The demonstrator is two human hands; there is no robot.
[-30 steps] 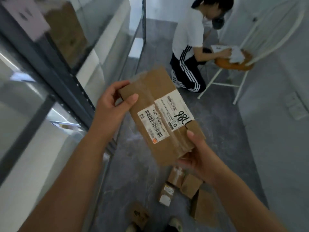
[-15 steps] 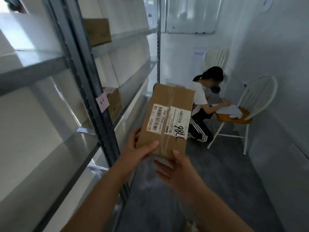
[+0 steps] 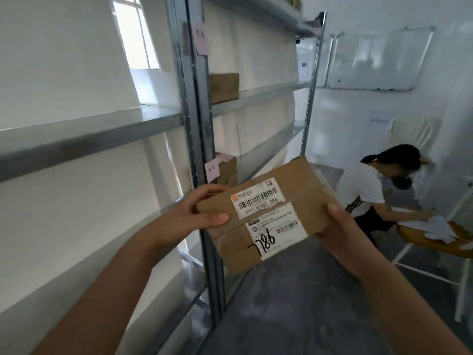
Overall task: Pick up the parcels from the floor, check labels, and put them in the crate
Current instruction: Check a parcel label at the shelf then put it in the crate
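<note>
I hold a brown cardboard parcel [image 3: 268, 213] at chest height in front of the metal shelving. Its top face carries two white barcode labels, one marked "786" in black pen. My left hand [image 3: 194, 213] grips the parcel's left end, thumb on top and fingers curled behind. My right hand [image 3: 337, 224] grips the right end, thumb on the upper edge. No crate is in view.
A metal shelf rack [image 3: 197, 149] fills the left side, with cardboard boxes [image 3: 224, 87] on its shelves and pink notes on the upright. A crouching person [image 3: 371, 190] writes on papers on a white chair [image 3: 435, 239] at right. Grey floor [image 3: 294, 303] runs between.
My view has risen from the floor parcels to the shelves. The parcel has turned so its labels face me the long way, and both hands have shifted to its two ends.
</note>
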